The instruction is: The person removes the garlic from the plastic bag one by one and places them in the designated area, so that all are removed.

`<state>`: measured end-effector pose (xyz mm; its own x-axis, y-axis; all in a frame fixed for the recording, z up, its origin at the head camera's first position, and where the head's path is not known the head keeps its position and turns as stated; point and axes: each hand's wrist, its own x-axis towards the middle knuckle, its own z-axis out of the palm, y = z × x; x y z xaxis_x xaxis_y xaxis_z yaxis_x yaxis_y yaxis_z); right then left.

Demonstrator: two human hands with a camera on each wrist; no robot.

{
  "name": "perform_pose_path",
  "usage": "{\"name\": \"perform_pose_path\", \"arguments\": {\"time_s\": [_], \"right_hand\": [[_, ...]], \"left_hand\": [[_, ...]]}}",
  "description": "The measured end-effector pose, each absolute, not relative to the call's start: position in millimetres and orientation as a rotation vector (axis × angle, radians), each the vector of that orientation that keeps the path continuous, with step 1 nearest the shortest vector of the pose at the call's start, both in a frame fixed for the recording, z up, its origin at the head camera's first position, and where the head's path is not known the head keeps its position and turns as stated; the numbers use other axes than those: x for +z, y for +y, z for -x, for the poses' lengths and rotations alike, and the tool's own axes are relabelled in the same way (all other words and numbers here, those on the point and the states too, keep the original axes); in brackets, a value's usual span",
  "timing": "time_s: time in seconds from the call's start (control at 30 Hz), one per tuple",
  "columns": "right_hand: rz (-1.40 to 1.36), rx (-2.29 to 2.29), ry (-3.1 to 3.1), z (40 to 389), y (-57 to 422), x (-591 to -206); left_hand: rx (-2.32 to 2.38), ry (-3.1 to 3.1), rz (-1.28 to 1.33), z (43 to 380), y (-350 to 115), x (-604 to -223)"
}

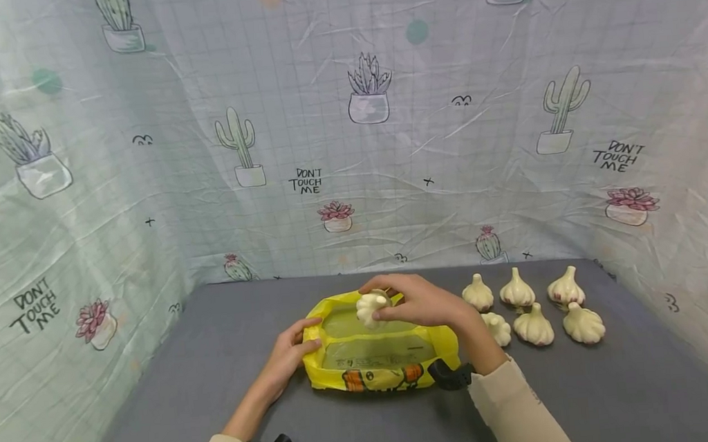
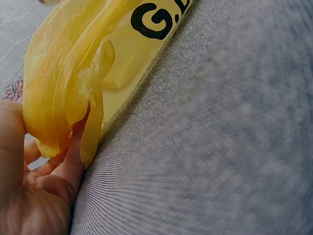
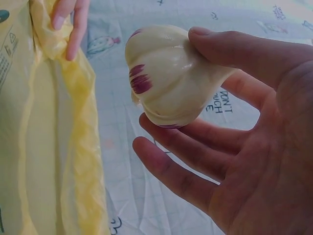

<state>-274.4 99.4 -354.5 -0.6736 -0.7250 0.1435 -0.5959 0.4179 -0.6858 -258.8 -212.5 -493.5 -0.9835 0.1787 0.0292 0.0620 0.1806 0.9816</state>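
Note:
A yellow plastic bag (image 1: 320, 378) lies with its mouth spread wide, dark lettering and orange print on its near side. My left hand (image 1: 286, 358) grips the bag's left edge; in the left wrist view, the fingers (image 2: 73, 156) go in among the yellow folds. Over the bag's opening, my right hand (image 1: 419, 302) holds a white garlic bulb (image 1: 370, 308) between thumb and fingers. Seen from the right wrist, that garlic bulb (image 3: 164, 73) has purple streaks, and its stem end points toward the palm.
To the right of the bag, several more garlic bulbs (image 1: 533, 325) stand in two rows on the grey table (image 1: 227, 349). A curtain (image 1: 427, 194) printed with cacti hangs along the back and both sides.

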Motion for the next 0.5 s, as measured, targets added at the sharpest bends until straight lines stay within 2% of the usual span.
{"name": "perform_pose_path", "arguments": {"time_s": [0.5], "right_hand": [[1.125, -1.132, 2.504, 266, 134, -343]], "left_hand": [[1.949, 2.332, -0.253, 258, -213, -493]]}}
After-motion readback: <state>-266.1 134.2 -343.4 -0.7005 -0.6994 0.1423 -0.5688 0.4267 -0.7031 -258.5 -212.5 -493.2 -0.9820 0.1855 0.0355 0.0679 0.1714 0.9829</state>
